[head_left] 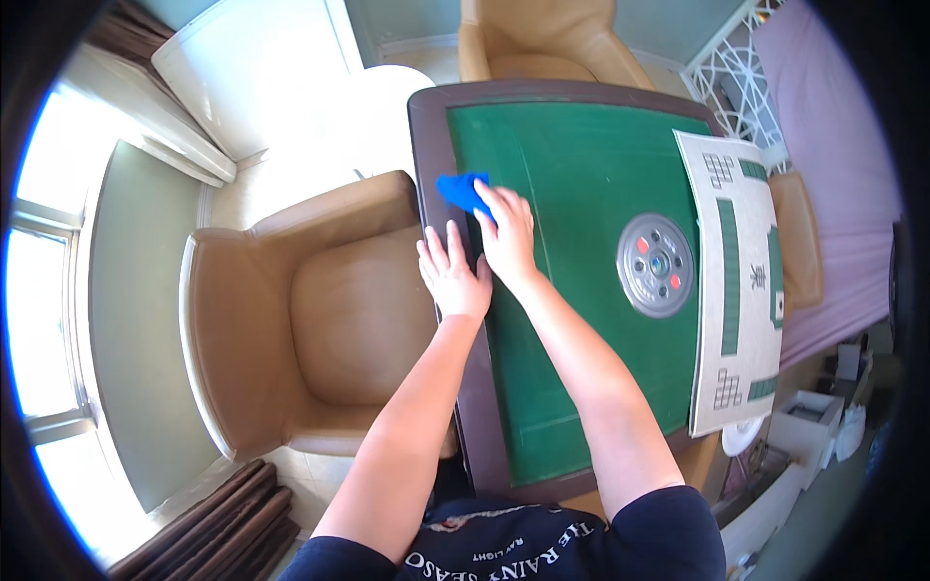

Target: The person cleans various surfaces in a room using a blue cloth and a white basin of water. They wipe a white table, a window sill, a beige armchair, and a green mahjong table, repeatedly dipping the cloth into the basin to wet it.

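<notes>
A blue cloth [463, 192] is gripped in my right hand [506, 232], pressed on the brown rim of a mahjong table [433, 136] near its left edge. My left hand [453, 273] lies flat on the same rim, a little nearer to me, with its fingers spread and nothing in it. The table has a green felt top [572, 387]. A round grey control disc [657, 266] with red and dark buttons is set in the felt, right of my right forearm.
A white patterned mat [736, 290] lies over the table's right side. Tan armchairs stand at the left [358, 320] and at the far side [542, 39]. Beyond the left chair is a white round table [387, 107]. A window [44, 320] is far left; boxes [804, 426] sit at the right.
</notes>
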`<state>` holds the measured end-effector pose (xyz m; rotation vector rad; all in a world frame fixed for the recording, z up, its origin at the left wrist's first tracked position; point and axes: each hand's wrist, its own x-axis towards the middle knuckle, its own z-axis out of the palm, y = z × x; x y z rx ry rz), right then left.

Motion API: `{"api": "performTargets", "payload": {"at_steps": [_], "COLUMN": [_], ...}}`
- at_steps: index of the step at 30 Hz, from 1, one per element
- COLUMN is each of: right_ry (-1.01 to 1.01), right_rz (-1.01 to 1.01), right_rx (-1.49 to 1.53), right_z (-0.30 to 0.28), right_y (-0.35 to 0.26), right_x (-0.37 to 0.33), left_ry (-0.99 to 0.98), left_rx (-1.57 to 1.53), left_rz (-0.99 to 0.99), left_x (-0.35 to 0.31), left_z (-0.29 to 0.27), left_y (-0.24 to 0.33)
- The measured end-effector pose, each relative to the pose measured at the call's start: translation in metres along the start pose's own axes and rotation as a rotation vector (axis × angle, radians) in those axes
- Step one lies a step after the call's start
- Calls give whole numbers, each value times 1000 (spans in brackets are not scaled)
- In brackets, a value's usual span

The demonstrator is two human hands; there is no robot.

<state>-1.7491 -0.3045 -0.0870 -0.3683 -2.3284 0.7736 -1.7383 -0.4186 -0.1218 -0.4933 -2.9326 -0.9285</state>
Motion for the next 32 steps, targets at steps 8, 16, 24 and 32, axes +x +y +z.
{"api": "performTargets", "payload": {"at_steps": [8,16,24,32], "right_ry": [258,4,-335,-727], "right_rz": [155,136,-238,43], "right_rx": [-393,-359,-164,-25], "right_z": [105,194,169,57], "right_y": [91,104,68,26], "right_x": [193,224,151,-5], "left_ry": [-142,-206,20,3], "left_rx": [203,174,-124,-340], "left_rz": [-136,-151,-174,207], "left_x": [46,44,43,-1], "left_z": [23,17,20,12], "left_y": [8,7,-3,-35]}}
